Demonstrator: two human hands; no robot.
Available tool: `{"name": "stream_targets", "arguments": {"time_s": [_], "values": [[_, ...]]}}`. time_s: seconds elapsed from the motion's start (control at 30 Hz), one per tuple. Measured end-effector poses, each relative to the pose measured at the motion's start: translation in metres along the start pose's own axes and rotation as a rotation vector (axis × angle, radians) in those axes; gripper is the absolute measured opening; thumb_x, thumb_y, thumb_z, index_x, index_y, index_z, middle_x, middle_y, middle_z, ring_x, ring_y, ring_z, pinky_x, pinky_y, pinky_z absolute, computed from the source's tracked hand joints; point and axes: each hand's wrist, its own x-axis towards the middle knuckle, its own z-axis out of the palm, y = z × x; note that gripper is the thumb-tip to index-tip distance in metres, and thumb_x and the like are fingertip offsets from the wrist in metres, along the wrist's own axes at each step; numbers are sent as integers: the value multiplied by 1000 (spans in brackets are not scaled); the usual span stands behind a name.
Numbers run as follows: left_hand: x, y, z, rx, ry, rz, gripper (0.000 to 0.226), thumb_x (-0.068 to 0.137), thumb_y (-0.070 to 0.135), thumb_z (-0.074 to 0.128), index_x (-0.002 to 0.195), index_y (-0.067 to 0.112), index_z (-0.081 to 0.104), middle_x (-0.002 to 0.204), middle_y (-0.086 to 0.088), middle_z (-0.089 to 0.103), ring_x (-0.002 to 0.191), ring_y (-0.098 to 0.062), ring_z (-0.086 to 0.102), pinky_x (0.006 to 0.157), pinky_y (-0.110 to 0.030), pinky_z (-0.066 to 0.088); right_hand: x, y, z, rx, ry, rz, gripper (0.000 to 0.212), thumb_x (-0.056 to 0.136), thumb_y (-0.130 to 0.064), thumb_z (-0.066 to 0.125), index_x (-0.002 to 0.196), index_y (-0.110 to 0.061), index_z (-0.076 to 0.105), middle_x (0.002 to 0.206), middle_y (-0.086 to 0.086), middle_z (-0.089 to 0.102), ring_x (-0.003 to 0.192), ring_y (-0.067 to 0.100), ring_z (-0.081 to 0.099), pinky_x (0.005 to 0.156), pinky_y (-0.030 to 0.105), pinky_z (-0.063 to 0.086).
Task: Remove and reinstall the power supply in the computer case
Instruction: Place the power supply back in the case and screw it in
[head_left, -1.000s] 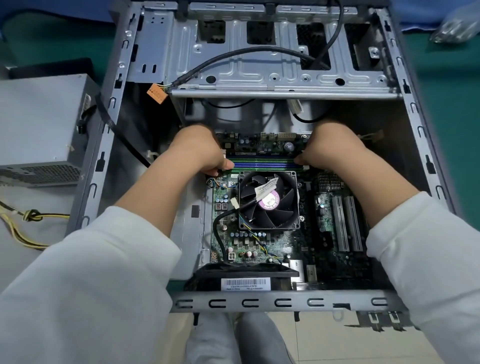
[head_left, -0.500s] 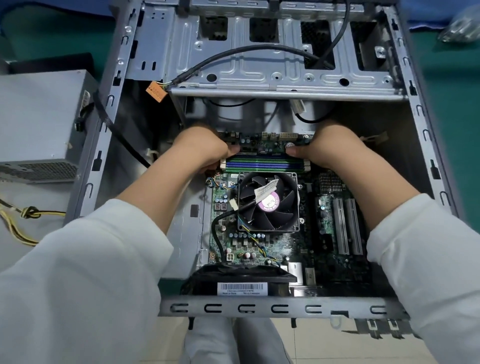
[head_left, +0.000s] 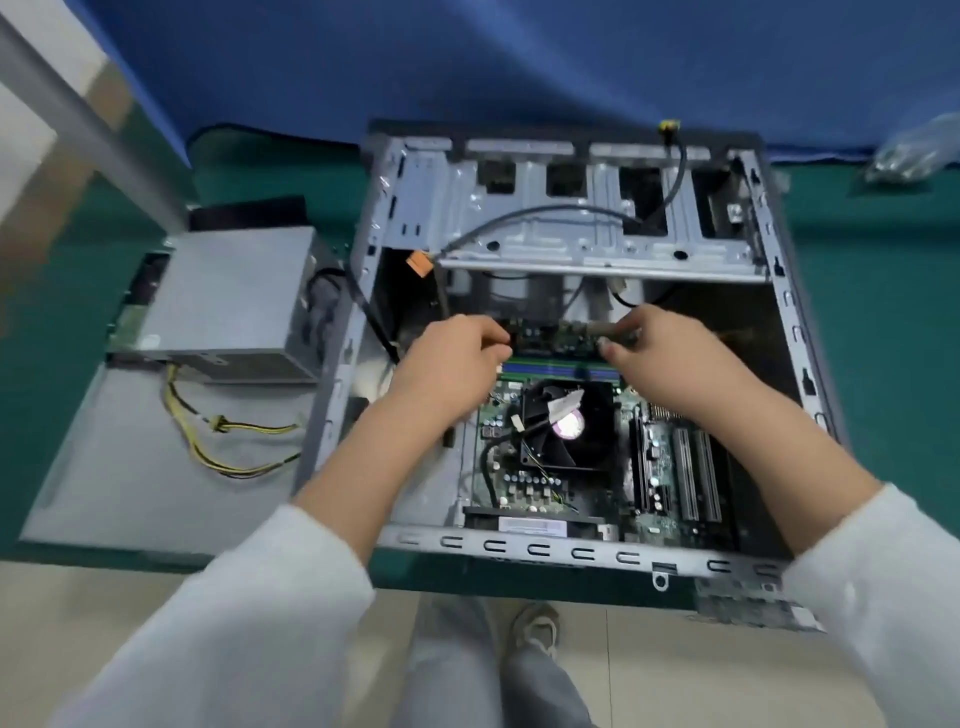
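The open computer case lies on its side on the green table. The grey power supply stands outside it to the left, its yellow and black cables trailing over a grey side panel. Both my hands are inside the case, above the blue memory slots. My left hand and right hand each pinch one end of a green strip that looks like a memory module. Motion blur hides the fingertips.
The CPU fan sits just below my hands. A black cable loops over the metal drive cage, with an orange connector at its left end. A clear bag lies far right. A blue curtain hangs behind.
The camera has pulled back and tilted up. Both hands have lifted from the ends of the memory slots to a little above them, fingers pinched inward.
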Motion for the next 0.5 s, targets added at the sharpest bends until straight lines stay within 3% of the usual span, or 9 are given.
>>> {"name": "stream_targets", "arguments": {"time_s": [0.1,0.2,0.33,0.5], "values": [[-43,-3,-38,-113,248,254,17,94,22,56,105,26,69,98,14,64,86,0,55,77,-11,41,-27,-24,-16,143,-33,-164,11,94,-33,55,100,-25,60,78,-12,55,67,2,51,54,20,36],[-68,-21,-69,-103,413,268,18,94,17,55,104,24,68,97,13,60,93,-5,52,82,-18,39,-41,-55,-28,119,-63,-262,11,95,-31,54,102,-27,61,80,-16,54,73,2,52,60,21,40],[-76,-58,-91,-62,358,97,21,95,15,53,110,20,66,100,8,58,92,-6,49,82,-19,38,-44,-104,-37,56,-131,-362,16,96,-28,53,107,-21,62,84,-13,59,75,7,54,63,24,42],[-76,-92,-91,-193,178,-19,20,94,16,57,111,19,66,103,5,66,94,-9,60,81,-17,42,-34,-151,-22,-16,-214,-422,20,96,-25,52,108,-13,62,106,-4,60,88,22,59,71,30,44]]}}
